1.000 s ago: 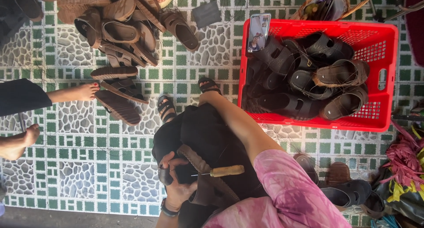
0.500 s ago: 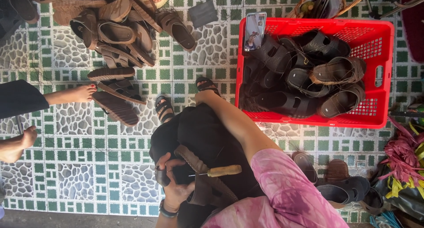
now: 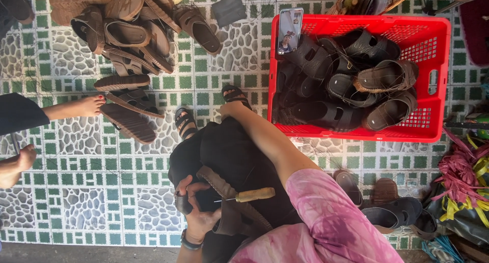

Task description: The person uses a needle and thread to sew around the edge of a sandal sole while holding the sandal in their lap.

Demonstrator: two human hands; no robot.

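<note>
My left hand (image 3: 196, 214), with a dark band on the wrist, grips a brown leather sandal (image 3: 229, 212) that lies on my black-trousered lap. An awl with a wooden handle (image 3: 254, 194) rests across the sandal, its thin metal point toward my fingers. My right arm, in a pink sleeve, reaches forward over my knee. My right hand (image 3: 233, 109) is down by my sandalled foot (image 3: 235, 95), and its fingers are hidden from view.
A red plastic crate (image 3: 433, 79) of dark sandals stands to the front right, with a phone (image 3: 290, 31) propped on its rim. A heap of brown sandals (image 3: 127, 34) lies at the front left. Another person's bare feet (image 3: 86, 107) are at the left. More sandals (image 3: 387, 207) and pink strips (image 3: 461, 176) lie at the right.
The view has drifted slightly. Both hands stay where they were.
</note>
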